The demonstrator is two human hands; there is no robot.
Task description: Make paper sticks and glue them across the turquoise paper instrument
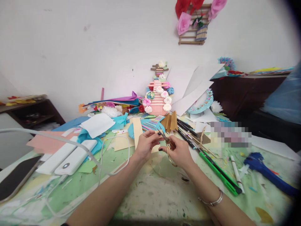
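Observation:
My right hand (180, 153) is closed around a small pair of scissors (167, 142) with gold-coloured handles. The blades point up and to the left, slightly apart, close to the fingertips of my left hand (146, 145). The left fingers are bent together in a pinch; what they hold, if anything, is too small to make out. Behind the hands lie a cream paper strip (137, 131) and a blue piece with striped coloured sticks (154, 123). Folded brown paper (171, 121) stands just beyond the scissors.
At right are a green cutter (219, 172), a white marker (236, 172) and a blue glue gun (265, 171). A white power bank (76, 157), a cable (87, 150) and a phone (17, 179) occupy the left. A pink guitar-shaped craft (158, 102) leans against the wall.

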